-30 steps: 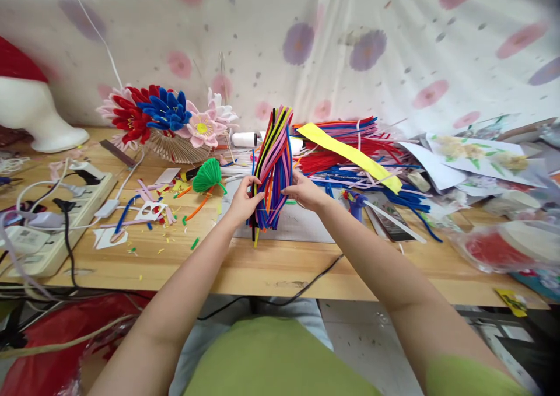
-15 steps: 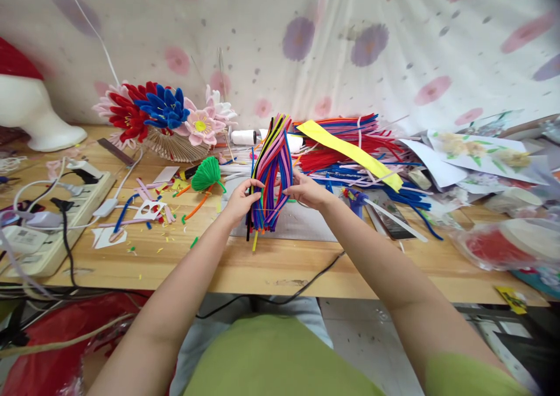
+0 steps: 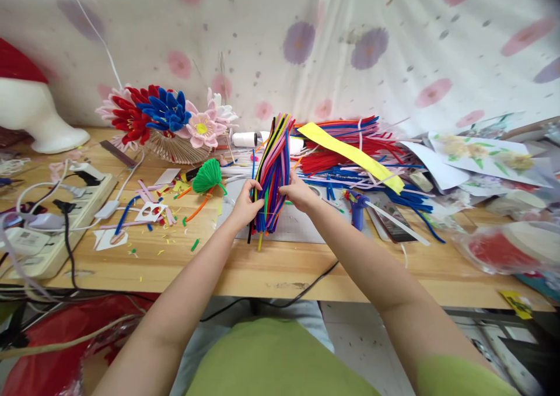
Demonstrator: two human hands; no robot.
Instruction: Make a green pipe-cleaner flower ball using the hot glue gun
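Observation:
Between my two hands is a thick bundle of pipe cleaners (image 3: 273, 174) in purple, blue, pink, yellow, black and red, standing nearly upright with its lower ends uneven. My left hand (image 3: 247, 204) grips its left side, thumb in front. On the right side, my right hand (image 3: 299, 192) presses in with bent fingers, partly hidden behind the strands. A grey board (image 3: 301, 230) lies under the bundle. To the left rests a green pleated pipe-cleaner leaf (image 3: 207, 176), and right of my right hand is a blue glue gun (image 3: 357, 210).
Pipe-cleaner flowers (image 3: 164, 113) stand at the back left, near a power strip (image 3: 65, 227). A yellow strip (image 3: 350, 154) lies over more pipe cleaners (image 3: 332, 161). Scraps (image 3: 153, 211) litter the left. A black cable (image 3: 306, 288) crosses the front edge.
The bundle's strands have drawn together, closing the gap in its middle. My right hand has moved slightly left and more of the glue gun shows.

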